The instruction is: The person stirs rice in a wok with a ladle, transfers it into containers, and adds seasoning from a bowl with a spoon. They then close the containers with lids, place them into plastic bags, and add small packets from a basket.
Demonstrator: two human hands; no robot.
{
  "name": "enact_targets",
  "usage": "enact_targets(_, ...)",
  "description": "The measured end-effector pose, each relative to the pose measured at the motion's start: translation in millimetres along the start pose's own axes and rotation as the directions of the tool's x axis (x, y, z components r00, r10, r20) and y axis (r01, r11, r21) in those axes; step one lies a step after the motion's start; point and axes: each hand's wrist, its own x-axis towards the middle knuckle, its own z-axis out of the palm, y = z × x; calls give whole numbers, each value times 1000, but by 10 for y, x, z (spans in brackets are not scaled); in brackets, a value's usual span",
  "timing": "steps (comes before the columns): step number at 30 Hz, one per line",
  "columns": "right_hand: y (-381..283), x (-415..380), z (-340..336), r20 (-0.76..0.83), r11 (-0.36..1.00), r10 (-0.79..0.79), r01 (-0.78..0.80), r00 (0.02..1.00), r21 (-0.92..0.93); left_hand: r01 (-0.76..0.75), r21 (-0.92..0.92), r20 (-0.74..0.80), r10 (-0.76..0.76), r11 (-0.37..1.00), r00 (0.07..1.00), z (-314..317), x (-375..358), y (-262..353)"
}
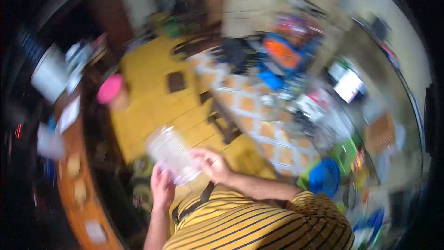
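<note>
A clear, see-through plastic package (pixel 172 150) with a ribbed or striped surface is held in front of my body, above the yellow floor. Blur hides whether it is a rigid tray or a bag. My left hand (pixel 163 184) grips its lower left corner. At its right edge, the fingers of my right hand (pixel 212 164) close on the plastic. Whatever may be inside the package cannot be made out.
To the right runs a tiled table (pixel 252 106) with a blue and orange bag (pixel 282 53), a blue basket (pixel 324 176) and a green tray (pixel 344 155). A wooden counter (pixel 88 203) stands left, near a pink round-topped stool (pixel 110 89).
</note>
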Motion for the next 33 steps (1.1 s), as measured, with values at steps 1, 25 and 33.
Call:
enact_targets(1, 183, 137, 217, 19, 996, 19, -21, 1000, 88, 7, 124, -75, 2, 992, 997, -308, -62, 39)
enact_targets(25, 3131, 3350, 5446, 672, 922, 164, 129, 723, -364, -745, 151, -945, -125, 650, -301, -2951, -1737, -110)
enact_targets(33, 3401, 3824, 6916, 683, 781, 130, 350, 719, -517, -770, -66, -994, -113, 634, -8, -3117, -1189, 280)
